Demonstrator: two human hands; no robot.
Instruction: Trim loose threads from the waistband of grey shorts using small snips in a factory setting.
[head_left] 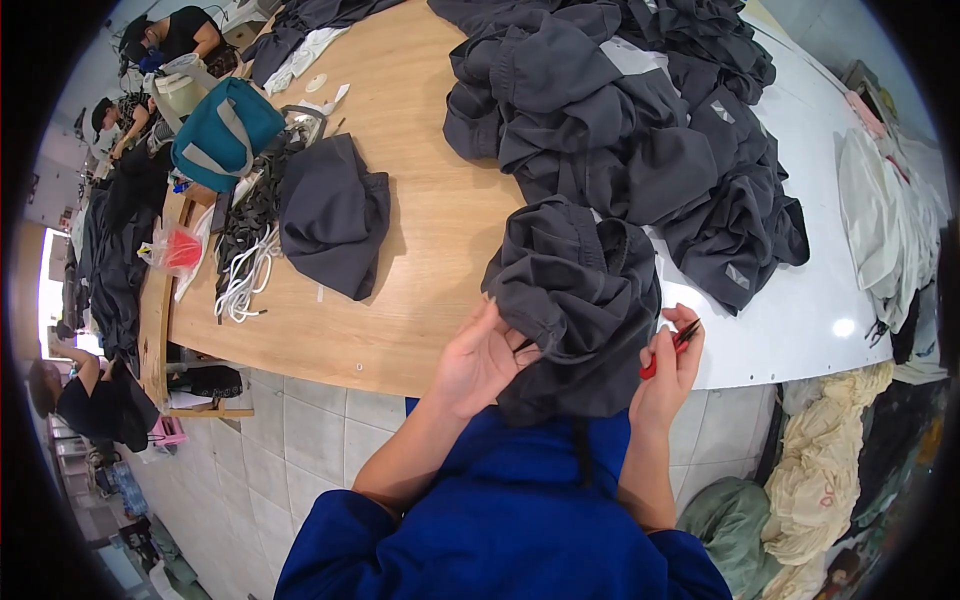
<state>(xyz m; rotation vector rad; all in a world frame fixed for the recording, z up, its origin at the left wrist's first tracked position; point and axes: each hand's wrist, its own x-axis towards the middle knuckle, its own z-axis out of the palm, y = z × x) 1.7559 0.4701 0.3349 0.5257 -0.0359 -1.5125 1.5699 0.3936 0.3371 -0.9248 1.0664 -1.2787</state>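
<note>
A dark grey garment with a gathered elastic edge (575, 290) lies bunched at the table's front edge, part of it hanging over toward me. My left hand (480, 358) grips its left side, the thumb on the outer face and the fingertips partly covered by cloth. In my right hand (672, 365) is a small pair of thread snips (683, 338) with red handles and dark blades. The snips point up and away, just right of the garment. That hand's fingers curl round the handles, close to the cloth.
A large heap of dark grey garments (620, 120) covers the far right. Another folded garment (335, 215) lies left, beside white cords (245, 280) and a teal bag (228, 135). Cream cloth (820, 470) is piled below the white table section (820, 310). Several people work at the left.
</note>
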